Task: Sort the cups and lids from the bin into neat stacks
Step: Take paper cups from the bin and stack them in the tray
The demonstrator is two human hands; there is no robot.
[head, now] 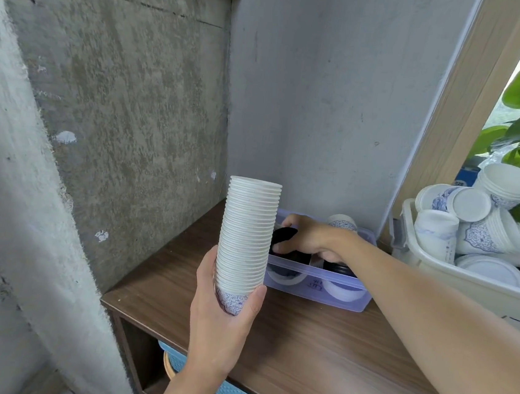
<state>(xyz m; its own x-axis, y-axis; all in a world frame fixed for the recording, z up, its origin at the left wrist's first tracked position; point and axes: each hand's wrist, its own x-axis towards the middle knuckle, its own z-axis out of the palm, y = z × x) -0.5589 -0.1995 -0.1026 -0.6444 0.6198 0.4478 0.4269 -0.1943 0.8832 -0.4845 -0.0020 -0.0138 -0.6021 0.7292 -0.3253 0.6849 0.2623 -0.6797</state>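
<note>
Purple lid bin [342, 301] bears illegible handwritten scrawl [314, 286].

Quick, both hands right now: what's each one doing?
Left hand: holding the cup stack.
Right hand: on black lids in the purple box; grip cannot be told.

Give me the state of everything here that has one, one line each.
Cup stack: nested, upright, held off the shelf.
Left grip: curled round the stack's bottom cup.
Purple box: uncovered, black lids inside.
Black lid: tilted, inside the box.
Right grip: reaching into the box, pinching that lid.
White bin: heaped with unsorted cups and lids.
</note>
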